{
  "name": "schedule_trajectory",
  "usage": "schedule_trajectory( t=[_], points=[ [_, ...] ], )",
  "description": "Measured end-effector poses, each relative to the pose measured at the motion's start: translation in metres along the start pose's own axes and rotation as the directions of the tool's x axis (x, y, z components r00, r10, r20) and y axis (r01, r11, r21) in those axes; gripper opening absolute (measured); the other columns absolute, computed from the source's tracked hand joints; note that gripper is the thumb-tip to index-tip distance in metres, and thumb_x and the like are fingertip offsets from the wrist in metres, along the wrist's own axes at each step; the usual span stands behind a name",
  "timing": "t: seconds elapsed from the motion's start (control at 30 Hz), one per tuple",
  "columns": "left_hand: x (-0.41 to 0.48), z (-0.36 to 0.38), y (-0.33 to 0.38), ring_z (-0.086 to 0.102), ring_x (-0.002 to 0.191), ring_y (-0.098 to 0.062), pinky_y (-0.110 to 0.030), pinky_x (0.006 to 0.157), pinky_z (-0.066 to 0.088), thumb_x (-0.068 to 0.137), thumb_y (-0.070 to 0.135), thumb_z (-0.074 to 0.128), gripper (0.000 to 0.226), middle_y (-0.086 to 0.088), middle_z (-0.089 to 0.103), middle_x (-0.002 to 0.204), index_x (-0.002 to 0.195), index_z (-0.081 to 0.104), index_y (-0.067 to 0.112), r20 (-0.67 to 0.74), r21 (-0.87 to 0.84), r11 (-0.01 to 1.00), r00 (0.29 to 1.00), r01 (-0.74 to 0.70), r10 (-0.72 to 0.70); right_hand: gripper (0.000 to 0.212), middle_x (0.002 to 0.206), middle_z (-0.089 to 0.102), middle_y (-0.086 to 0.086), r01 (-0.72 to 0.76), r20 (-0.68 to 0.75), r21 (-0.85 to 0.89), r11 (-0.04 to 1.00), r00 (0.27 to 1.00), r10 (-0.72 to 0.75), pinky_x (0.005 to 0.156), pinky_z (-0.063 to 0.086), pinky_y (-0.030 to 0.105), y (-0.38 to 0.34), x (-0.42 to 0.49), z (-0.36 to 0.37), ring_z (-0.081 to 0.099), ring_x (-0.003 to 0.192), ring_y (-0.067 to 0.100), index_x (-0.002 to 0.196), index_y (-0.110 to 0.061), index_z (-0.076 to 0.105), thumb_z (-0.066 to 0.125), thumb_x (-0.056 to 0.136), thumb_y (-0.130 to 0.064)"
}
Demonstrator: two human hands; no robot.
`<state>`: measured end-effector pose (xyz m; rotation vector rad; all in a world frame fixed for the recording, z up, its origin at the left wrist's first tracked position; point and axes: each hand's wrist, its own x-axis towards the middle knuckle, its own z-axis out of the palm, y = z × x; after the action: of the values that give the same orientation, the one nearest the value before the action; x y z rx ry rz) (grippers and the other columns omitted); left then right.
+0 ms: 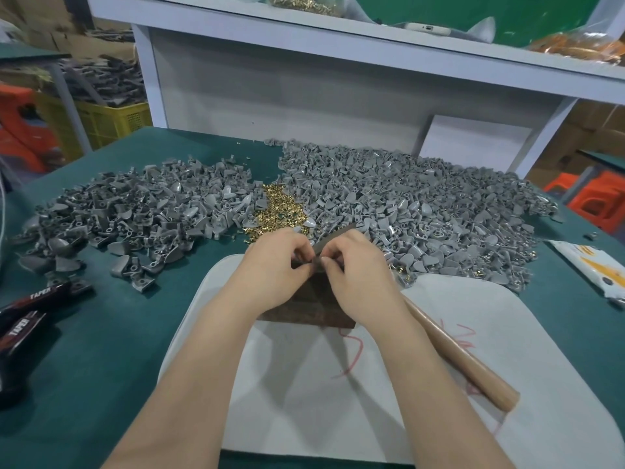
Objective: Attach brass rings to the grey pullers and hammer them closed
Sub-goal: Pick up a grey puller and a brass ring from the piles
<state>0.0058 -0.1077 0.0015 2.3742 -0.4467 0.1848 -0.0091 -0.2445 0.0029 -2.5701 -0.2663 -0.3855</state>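
A wooden hammer handle lies on a white mat beside a dark wooden block. Above the block, the left hand and right hand meet fingertip to fingertip, pinching a small grey puller between them. Beyond, loose brass rings lie between two heaps of grey pullers on the green table.

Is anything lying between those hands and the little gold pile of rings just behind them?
Nothing visible blocks the way. The brass rings lie directly beyond the left hand and right hand, with only a strip of bare green table between. The grey pullers flank the gap on both sides.
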Motion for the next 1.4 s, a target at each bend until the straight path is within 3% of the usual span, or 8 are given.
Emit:
schedule_trajectory(
  t=[0.27, 0.47, 0.57, 0.67, 0.77, 0.87, 1.17, 1.4],
  points=[
    [0.0, 0.0, -0.002, 0.053, 0.082, -0.014, -0.035, 0.081, 0.046, 0.085, 0.028, 0.067, 0.011, 0.013, 0.051, 0.08, 0.076, 0.061, 0.026, -0.011, 0.006, 1.0, 1.0, 0.016, -0.016, 0.01, 0.103, 0.051, 0.004, -0.011, 0.036, -0.085, 0.996, 0.999, 0.014, 0.086, 0.042, 0.036, -0.004, 0.003, -0.001, 0.052, 0.095, 0.023, 0.091, -0.011, 0.061, 0.051, 0.093, -0.013],
    [0.002, 0.002, -0.003, 0.055, 0.084, -0.016, -0.031, 0.077, 0.046, 0.084, 0.026, 0.068, 0.009, 0.01, 0.052, 0.082, 0.082, 0.067, 0.017, -0.015, -0.008, 1.0, 1.0, -0.004, 0.003, 0.01, 0.102, 0.052, 0.002, -0.005, 0.066, -0.122, 0.992, 0.998, 0.014, 0.084, 0.042, 0.034, -0.006, 0.006, -0.004, 0.052, 0.094, 0.022, 0.091, -0.014, 0.061, 0.051, 0.092, -0.012],
    [0.002, 0.002, -0.004, 0.056, 0.099, -0.016, -0.029, 0.08, 0.044, 0.084, 0.026, 0.069, 0.01, 0.01, 0.053, 0.08, 0.081, 0.068, 0.017, -0.016, -0.024, 1.0, 1.0, 0.0, -0.001, 0.009, 0.101, 0.053, 0.002, 0.01, 0.065, -0.121, 0.993, 0.998, -0.003, 0.084, 0.042, 0.034, -0.004, 0.006, -0.004, 0.053, 0.093, 0.021, 0.092, -0.012, 0.063, 0.053, 0.091, -0.013],
    [0.0, 0.002, -0.005, 0.054, 0.107, -0.015, -0.03, 0.084, 0.045, 0.084, 0.024, 0.069, 0.006, 0.016, 0.052, 0.074, 0.08, 0.067, 0.02, -0.026, -0.027, 1.0, 1.0, 0.005, -0.006, 0.009, 0.095, 0.056, -0.002, -0.02, 0.051, 0.016, 1.0, 0.999, 0.019, 0.085, 0.043, 0.032, 0.003, 0.006, -0.006, 0.056, 0.091, 0.017, 0.09, -0.013, 0.068, 0.059, 0.089, -0.013],
    [0.0, 0.001, -0.004, 0.053, 0.085, -0.012, -0.035, 0.085, 0.047, 0.083, 0.022, 0.068, 0.01, 0.016, 0.052, 0.075, 0.075, 0.062, 0.025, -0.029, -0.013, 1.0, 1.0, 0.009, -0.009, 0.017, 0.09, 0.066, -0.008, -0.085, 0.059, 0.234, 0.969, 0.996, 0.073, 0.087, 0.047, 0.027, 0.013, 0.004, -0.012, 0.063, 0.091, 0.012, 0.093, -0.016, 0.073, 0.058, 0.09, -0.008],
    [0.001, 0.001, -0.003, 0.053, 0.082, -0.01, -0.034, 0.083, 0.047, 0.083, 0.022, 0.068, 0.011, 0.015, 0.053, 0.077, 0.075, 0.061, 0.026, -0.029, -0.003, 1.0, 1.0, 0.011, -0.011, 0.021, 0.086, 0.067, -0.011, -0.104, 0.038, 0.331, 0.938, 0.995, 0.097, 0.088, 0.05, 0.026, 0.017, 0.002, -0.011, 0.066, 0.09, 0.011, 0.093, -0.017, 0.072, 0.056, 0.09, -0.004],
    [0.0, 0.001, -0.003, 0.056, 0.085, -0.014, -0.035, 0.079, 0.048, 0.084, 0.025, 0.068, 0.009, 0.012, 0.052, 0.079, 0.077, 0.063, 0.023, -0.025, -0.01, 1.0, 1.0, 0.004, -0.005, 0.013, 0.092, 0.059, -0.002, 0.082, -0.044, 0.179, 0.98, 0.996, -0.075, 0.081, 0.046, 0.025, 0.013, -0.002, -0.002, 0.057, 0.081, 0.009, 0.092, -0.015, 0.072, 0.065, 0.085, -0.005],
    [0.001, 0.002, -0.004, 0.051, 0.083, -0.009, -0.029, 0.077, 0.044, 0.083, 0.022, 0.068, 0.008, 0.011, 0.052, 0.078, 0.076, 0.065, 0.023, -0.022, -0.013, 1.0, 1.0, 0.008, -0.008, 0.007, 0.087, 0.053, -0.005, 0.093, -0.061, 0.063, 0.994, 0.994, -0.089, 0.076, 0.042, 0.027, 0.011, 0.0, 0.001, 0.051, 0.08, 0.011, 0.088, -0.013, 0.069, 0.063, 0.087, -0.01]
  ],
)
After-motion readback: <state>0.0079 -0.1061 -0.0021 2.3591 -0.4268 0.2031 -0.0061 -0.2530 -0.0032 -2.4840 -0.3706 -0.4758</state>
